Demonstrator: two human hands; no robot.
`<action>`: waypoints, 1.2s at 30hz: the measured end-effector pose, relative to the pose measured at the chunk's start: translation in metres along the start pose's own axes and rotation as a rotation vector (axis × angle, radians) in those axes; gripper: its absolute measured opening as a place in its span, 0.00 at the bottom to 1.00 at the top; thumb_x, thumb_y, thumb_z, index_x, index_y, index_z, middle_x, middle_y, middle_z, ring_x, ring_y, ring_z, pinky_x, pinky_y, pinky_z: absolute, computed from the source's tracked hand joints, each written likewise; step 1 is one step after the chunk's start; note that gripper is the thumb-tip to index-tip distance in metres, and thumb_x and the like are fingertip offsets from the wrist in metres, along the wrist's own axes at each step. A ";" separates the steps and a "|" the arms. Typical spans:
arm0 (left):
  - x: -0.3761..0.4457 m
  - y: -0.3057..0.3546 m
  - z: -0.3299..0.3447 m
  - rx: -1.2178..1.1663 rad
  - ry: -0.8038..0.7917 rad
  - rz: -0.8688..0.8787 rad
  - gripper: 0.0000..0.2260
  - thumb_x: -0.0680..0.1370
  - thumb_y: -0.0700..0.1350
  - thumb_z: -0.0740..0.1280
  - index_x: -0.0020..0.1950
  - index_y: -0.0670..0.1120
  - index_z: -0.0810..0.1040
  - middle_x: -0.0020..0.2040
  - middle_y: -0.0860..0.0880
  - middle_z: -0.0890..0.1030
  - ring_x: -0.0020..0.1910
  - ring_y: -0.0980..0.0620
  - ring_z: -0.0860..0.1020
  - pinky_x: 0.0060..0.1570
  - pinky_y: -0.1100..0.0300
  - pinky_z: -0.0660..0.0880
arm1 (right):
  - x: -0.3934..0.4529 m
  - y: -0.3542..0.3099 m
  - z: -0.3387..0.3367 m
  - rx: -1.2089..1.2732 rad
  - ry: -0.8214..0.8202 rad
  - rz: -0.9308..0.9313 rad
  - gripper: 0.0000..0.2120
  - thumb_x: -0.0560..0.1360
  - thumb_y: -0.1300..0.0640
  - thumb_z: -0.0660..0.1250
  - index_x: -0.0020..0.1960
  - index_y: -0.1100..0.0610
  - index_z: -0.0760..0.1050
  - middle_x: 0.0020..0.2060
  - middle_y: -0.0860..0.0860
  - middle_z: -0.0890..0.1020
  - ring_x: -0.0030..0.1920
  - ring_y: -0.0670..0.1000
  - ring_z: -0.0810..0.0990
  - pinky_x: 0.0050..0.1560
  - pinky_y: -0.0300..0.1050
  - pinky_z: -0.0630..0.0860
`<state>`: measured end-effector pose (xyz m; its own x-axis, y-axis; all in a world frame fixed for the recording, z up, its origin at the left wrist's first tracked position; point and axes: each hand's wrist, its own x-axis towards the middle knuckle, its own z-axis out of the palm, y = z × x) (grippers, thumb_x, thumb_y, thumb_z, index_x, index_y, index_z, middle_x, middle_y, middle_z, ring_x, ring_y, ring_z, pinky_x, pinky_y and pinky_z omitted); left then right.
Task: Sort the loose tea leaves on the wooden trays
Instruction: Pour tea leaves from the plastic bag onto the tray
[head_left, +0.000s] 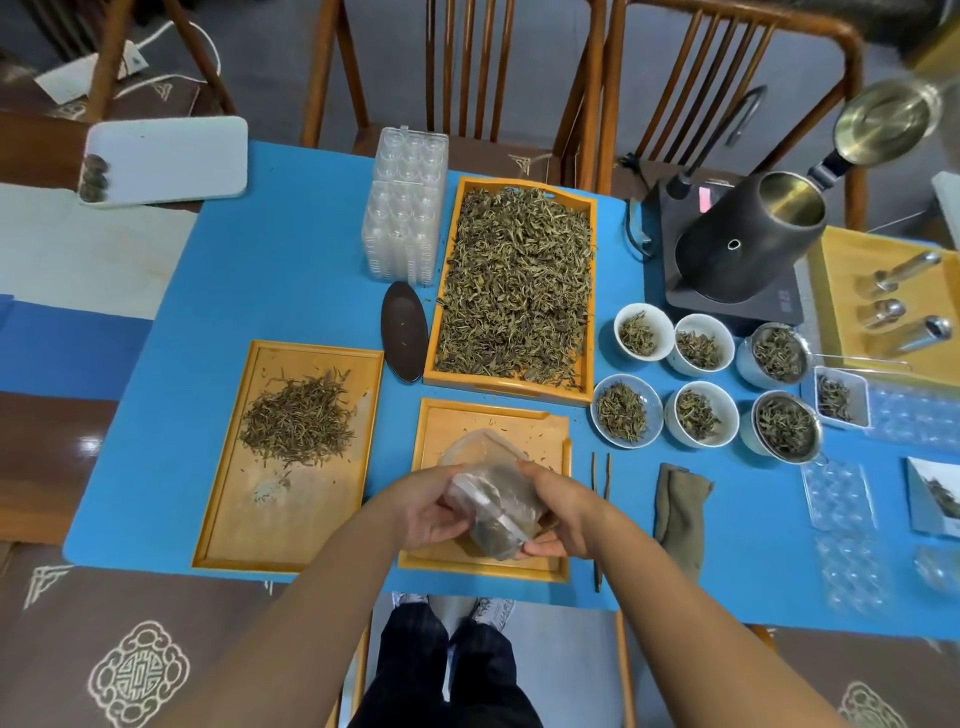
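Note:
Three wooden trays lie on the blue mat. The far tray (588, 291) is full of loose tea leaves (514, 280). On the left tray (228, 467) sits a smaller pile of thin dark leaves (298, 421). The near tray (545, 431) holds only a few stray leaves. Above the near tray, my left hand (426, 512) and my right hand (558, 512) both grip a clear plastic bag (493, 499) with some tea inside it, one hand on each side.
Right of the trays stand several white cups and strainers with tea (696, 379), an open black kettle (748, 239) on its base, and clear plastic moulds (839, 493). A dark scoop (404, 332), a stack of clear moulds (408, 208), wooden tongs (600, 514) and a cloth (680, 514) also lie on the mat.

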<state>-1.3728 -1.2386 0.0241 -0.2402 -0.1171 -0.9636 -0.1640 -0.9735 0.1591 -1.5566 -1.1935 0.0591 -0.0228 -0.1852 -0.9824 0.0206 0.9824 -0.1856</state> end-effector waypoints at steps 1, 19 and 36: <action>0.000 0.001 -0.001 0.046 0.002 -0.030 0.19 0.74 0.55 0.74 0.55 0.41 0.82 0.45 0.42 0.87 0.36 0.50 0.85 0.31 0.61 0.81 | 0.001 -0.002 -0.001 -0.007 -0.004 0.021 0.24 0.78 0.35 0.57 0.58 0.55 0.75 0.51 0.57 0.83 0.38 0.56 0.87 0.25 0.40 0.79; -0.016 0.011 -0.008 0.150 -0.055 0.015 0.37 0.64 0.65 0.74 0.56 0.35 0.80 0.43 0.36 0.87 0.43 0.39 0.87 0.38 0.52 0.84 | -0.014 -0.020 -0.007 -0.080 -0.012 -0.033 0.30 0.78 0.33 0.56 0.65 0.55 0.72 0.57 0.61 0.82 0.42 0.59 0.85 0.27 0.39 0.81; -0.033 0.006 -0.009 0.244 -0.024 0.098 0.37 0.71 0.70 0.65 0.54 0.35 0.81 0.44 0.39 0.88 0.41 0.44 0.87 0.35 0.58 0.82 | -0.036 -0.009 -0.014 -0.027 -0.032 -0.163 0.28 0.78 0.33 0.58 0.63 0.54 0.76 0.52 0.59 0.82 0.29 0.50 0.83 0.23 0.38 0.78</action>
<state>-1.3572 -1.2425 0.0547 -0.2882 -0.2012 -0.9362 -0.3641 -0.8812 0.3015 -1.5696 -1.1951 0.0965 0.0081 -0.3422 -0.9396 -0.0073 0.9396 -0.3423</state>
